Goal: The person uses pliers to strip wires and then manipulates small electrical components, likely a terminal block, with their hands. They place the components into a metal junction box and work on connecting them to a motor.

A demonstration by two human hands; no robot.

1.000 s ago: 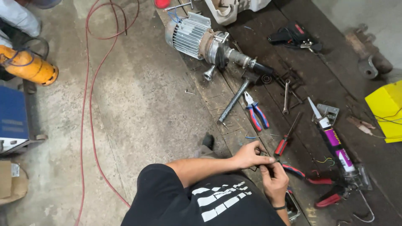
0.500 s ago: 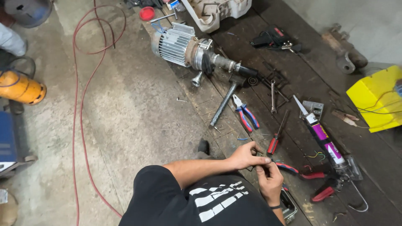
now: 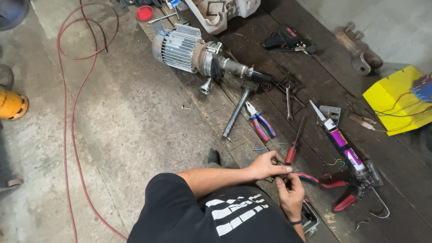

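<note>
from the head camera, the left hand and right hand meet, fingers pinched together on a tiny thing too small to tell. it sits between the fingertips, just above the dark wooden boards. beside the boards is a grey concrete floor with one red hose. on the boards lie one grey motor, one screwdriver and one blue and red pliers.

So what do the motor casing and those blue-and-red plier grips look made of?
Motor casing: looks like cast metal, dull silver-grey, with moulded cooling fins along the body. Plier grips: probably rubber or plastic sleeves, matte blue with red, over grey steel-looking jaws.
</note>
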